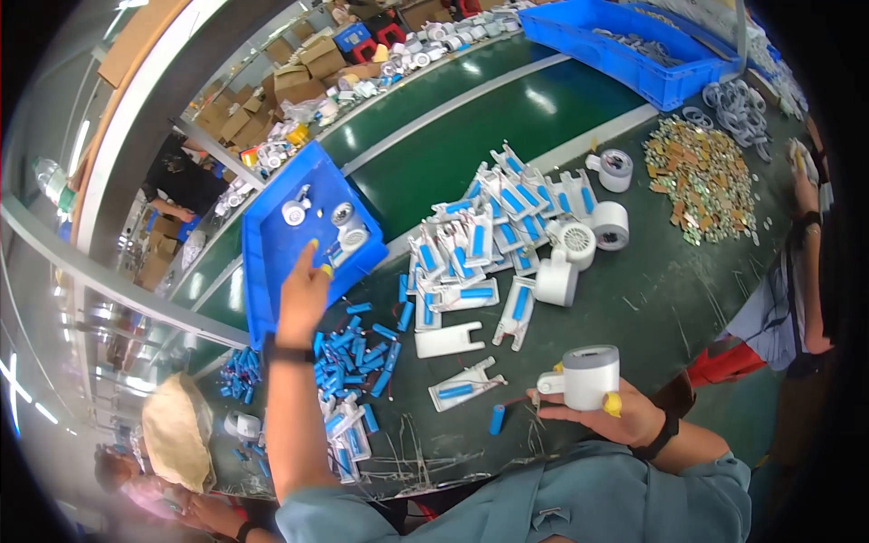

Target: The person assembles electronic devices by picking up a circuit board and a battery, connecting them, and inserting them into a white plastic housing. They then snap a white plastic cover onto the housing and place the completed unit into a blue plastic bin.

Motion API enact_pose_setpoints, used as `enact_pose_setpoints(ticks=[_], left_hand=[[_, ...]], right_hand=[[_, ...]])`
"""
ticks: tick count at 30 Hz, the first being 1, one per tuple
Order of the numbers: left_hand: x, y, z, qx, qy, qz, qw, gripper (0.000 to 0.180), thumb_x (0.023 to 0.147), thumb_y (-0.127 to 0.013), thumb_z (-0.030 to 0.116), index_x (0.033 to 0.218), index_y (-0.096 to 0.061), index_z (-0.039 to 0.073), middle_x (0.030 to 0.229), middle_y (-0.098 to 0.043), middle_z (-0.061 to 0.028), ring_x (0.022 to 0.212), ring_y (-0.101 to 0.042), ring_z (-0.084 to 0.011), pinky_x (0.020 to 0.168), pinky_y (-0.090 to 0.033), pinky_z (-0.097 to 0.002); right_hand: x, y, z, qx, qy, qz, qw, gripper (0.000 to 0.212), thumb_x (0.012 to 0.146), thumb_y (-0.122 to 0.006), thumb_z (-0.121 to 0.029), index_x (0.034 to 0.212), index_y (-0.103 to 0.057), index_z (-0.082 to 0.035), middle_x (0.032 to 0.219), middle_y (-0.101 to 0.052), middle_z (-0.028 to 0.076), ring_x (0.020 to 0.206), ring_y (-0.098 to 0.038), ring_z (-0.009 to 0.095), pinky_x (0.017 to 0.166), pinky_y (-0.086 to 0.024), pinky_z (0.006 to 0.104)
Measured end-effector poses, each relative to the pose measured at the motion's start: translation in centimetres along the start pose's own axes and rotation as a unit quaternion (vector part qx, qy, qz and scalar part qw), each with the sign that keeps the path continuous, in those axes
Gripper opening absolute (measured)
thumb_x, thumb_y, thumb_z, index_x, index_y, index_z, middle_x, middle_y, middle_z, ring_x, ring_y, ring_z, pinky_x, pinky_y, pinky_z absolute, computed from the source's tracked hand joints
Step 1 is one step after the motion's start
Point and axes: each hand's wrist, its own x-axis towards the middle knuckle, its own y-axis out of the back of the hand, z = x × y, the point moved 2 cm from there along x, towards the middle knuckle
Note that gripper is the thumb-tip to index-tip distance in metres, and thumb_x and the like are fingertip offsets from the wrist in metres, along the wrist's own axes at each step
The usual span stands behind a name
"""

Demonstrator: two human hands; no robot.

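My left hand (306, 288) reaches over the near side of a blue bin (256, 271), its index finger and thumb apart with yellow finger covers on them. Just beyond its fingertips, white round-headed parts (353, 238) lie in the bin; nothing shows between the fingers. Low at the right, my right hand (634, 418) holds a white cylindrical housing (591, 380) with a grey rim and a small side lug. By its fingertips a thin wire runs toward a small blue battery cell (497, 419). Left of that, a white handle shell (462, 385) with a blue cell lies on the green table.
Handle shells with blue cells (489, 226) are heaped mid-table, beside several white housings (575, 242). Loose blue cells (358, 357) lie near my left forearm. Small circuit boards (701, 181) and grey rings (738, 113) sit far right. Another person's hand (801, 176) is at the right edge.
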Motion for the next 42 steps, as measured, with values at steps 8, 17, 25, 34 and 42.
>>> enact_pose_setpoints(ticks=[8, 17, 25, 34, 42], left_hand=[[12.7, 0.1, -9.9, 0.309, 0.250, -0.033, 0.917, 0.067, 0.087, -0.046, 0.016, 0.148, -0.030, 0.039, 0.141, -0.052, -0.0129, 0.132, -0.046, -0.0347, 0.103, -0.019, -0.0739], [18.3, -1.6, -10.6, 0.342, 0.206, -0.021, 0.917, 0.066, 0.082, -0.053, 0.017, 0.146, -0.038, 0.024, 0.126, -0.060, -0.0211, 0.119, -0.055, -0.0407, 0.103, -0.041, -0.0482], [5.4, -2.6, 3.6, -0.004, -0.174, 0.059, 0.983, 0.025, 0.087, -0.059, 0.008, 0.110, -0.063, -0.004, 0.096, -0.067, -0.0220, 0.086, -0.067, -0.0303, 0.076, -0.051, -0.0341], [-18.7, -8.0, 12.3, -0.159, -0.219, -0.231, 0.935, 0.050, 0.076, -0.067, -0.001, 0.124, -0.051, -0.003, 0.119, -0.059, -0.0193, 0.110, -0.060, -0.0319, 0.095, -0.046, -0.0369], [-22.0, -13.1, 10.2, -0.280, -0.069, -0.280, 0.916, 0.048, 0.084, -0.065, -0.001, 0.129, -0.046, -0.002, 0.116, -0.062, -0.0131, 0.106, -0.061, -0.0183, 0.094, -0.045, -0.0306]], right_hand=[[0.4, 2.3, 0.6, 0.047, -0.020, 0.063, 0.997, 0.082, 0.071, -0.083, -0.029, 0.137, -0.043, -0.004, 0.136, -0.050, 0.023, 0.132, -0.042, 0.044, 0.110, -0.030, 0.0604], [1.2, 3.3, 0.1, 0.085, -0.082, 0.090, 0.989, 0.084, 0.065, -0.084, -0.013, 0.135, -0.041, 0.005, 0.134, -0.047, 0.030, 0.133, -0.036, 0.049, 0.111, -0.030, 0.0604], [1.7, 3.3, 0.2, 0.035, -0.073, 0.098, 0.992, 0.082, 0.065, -0.085, -0.016, 0.134, -0.045, 0.002, 0.134, -0.049, 0.027, 0.133, -0.038, 0.049, 0.109, -0.032, 0.0616], [1.8, 1.1, 0.5, 0.056, -0.019, 0.013, 0.998, 0.086, 0.079, -0.075, -0.034, 0.146, -0.029, -0.004, 0.149, -0.036, 0.019, 0.140, -0.032, 0.039, 0.115, -0.024, 0.0537], [1.0, 0.4, 1.1, 0.025, -0.020, -0.008, 0.999, 0.089, 0.078, -0.075, -0.033, 0.146, -0.027, -0.001, 0.148, -0.037, 0.019, 0.140, -0.033, 0.033, 0.115, -0.026, 0.0512]])
